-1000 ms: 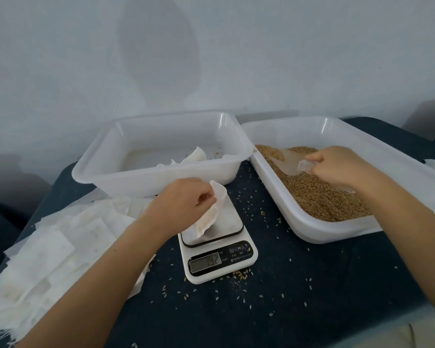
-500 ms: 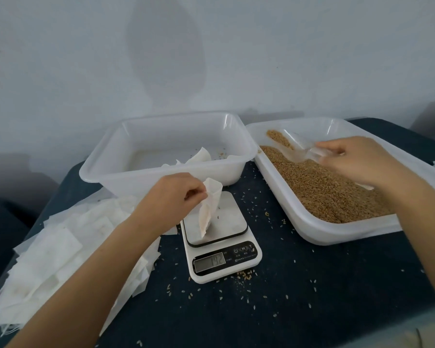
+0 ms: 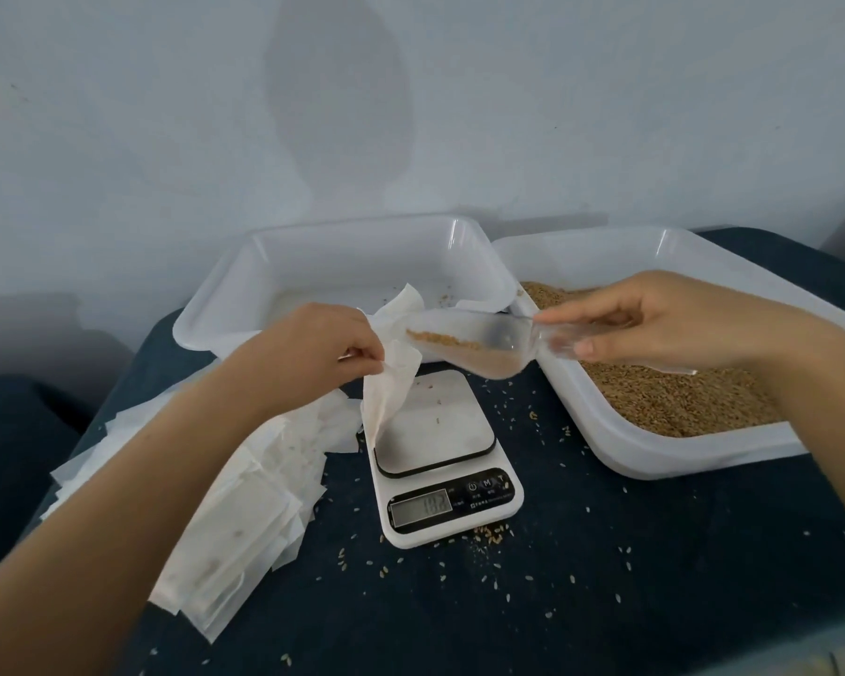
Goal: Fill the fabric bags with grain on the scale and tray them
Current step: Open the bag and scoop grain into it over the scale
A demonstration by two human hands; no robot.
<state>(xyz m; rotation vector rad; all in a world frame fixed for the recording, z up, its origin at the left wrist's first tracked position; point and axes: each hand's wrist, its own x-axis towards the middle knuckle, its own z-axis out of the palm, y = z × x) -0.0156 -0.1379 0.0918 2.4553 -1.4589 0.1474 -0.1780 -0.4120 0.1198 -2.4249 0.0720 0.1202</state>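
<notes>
— Left hand (image 3: 313, 363) pinching the top edge of a white fabric bag (image 3: 391, 378), mouth held up, lower end hanging onto the platform of the scale (image 3: 440, 456).
— And right hand (image 3: 654, 319) gripping the handle of a clear scoop (image 3: 469, 346), level, spout right at the bag's mouth, a thin bed of grain (image 3: 440, 338) inside.
— Scale sitting mid-table, display lit, digits too blurred to read.
— Brown grain heaped in the white tray (image 3: 664, 451) toward the table's right edge.
— Second white tray (image 3: 225, 324) at the back edge, one bag (image 3: 401, 300) poking above its rim.
— Stack of flat empty bags (image 3: 245, 505) along the left edge; loose kernels scattered over the dark tablecloth (image 3: 630, 578) around the scale.
</notes>
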